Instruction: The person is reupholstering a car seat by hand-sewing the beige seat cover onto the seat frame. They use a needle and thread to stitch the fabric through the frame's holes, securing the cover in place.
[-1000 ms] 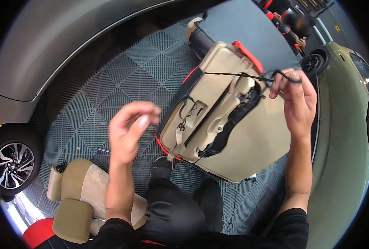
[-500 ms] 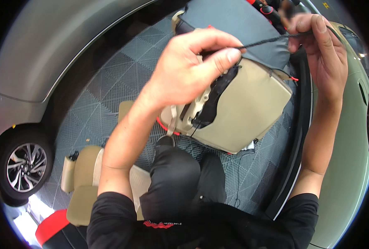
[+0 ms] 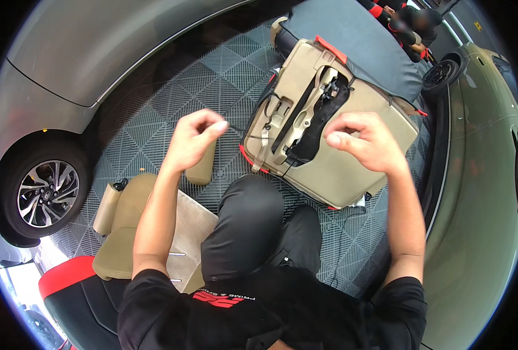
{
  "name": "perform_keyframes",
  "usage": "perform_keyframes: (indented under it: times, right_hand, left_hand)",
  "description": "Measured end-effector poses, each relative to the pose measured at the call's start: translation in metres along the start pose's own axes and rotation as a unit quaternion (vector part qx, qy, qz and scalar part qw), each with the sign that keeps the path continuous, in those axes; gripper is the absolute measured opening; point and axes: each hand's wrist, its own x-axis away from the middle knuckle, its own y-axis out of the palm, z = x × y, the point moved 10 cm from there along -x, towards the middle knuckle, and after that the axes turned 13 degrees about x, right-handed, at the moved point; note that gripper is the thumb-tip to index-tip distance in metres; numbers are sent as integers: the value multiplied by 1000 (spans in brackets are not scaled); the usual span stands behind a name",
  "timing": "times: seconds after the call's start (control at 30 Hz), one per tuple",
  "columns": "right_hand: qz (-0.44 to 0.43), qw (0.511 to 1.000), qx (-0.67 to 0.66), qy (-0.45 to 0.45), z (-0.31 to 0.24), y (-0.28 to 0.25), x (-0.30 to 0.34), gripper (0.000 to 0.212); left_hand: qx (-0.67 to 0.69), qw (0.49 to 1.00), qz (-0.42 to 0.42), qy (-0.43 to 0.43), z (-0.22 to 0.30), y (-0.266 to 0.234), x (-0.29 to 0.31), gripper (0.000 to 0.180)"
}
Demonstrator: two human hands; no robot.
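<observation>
A beige car seat [image 3: 375,146] lies in front of me, with a cut-out in its panel that shows a beige bracket [image 3: 301,125] and black lining. Dark grey covering [image 3: 352,41] with red edging spreads over its far part. My left hand [image 3: 193,140] is raised left of the seat, thumb and forefinger pinched on a thin dark cord [image 3: 235,126] that runs toward the seat. Over the seat's right part, my right hand [image 3: 368,142] has its fingers curled and its thumb against the forefinger. What it holds, if anything, is hidden.
Cars flank me: a grey one [image 3: 125,46] with its wheel [image 3: 48,192] on the left, a green one [image 3: 480,175] on the right. Beige seat parts [image 3: 132,204] and a black-and-red seat [image 3: 84,297] stand lower left. Another person [image 3: 413,26] crouches far right.
Both hands have come down and nearer to me, the left hand leftward and the right hand leftward too. The cord stretched between them before no longer shows there. More of the seat is visible.
</observation>
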Motion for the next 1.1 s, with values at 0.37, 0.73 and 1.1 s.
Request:
perform_keyframes:
  times: [0.37,0.73,1.1]
  right_hand:
    - [164,962,-85,200,204,30,-76,23]
    - [305,842,439,68,161,-87,-153,38]
    - [281,880,380,52,192,-81,-177,21]
  left_hand:
    - [-33,993,95,-65,-9,-40,-18,25]
    - [-263,964,-29,-15,-61,93,-263,34]
    - [-31,998,-35,-51,-101,156,-340,34]
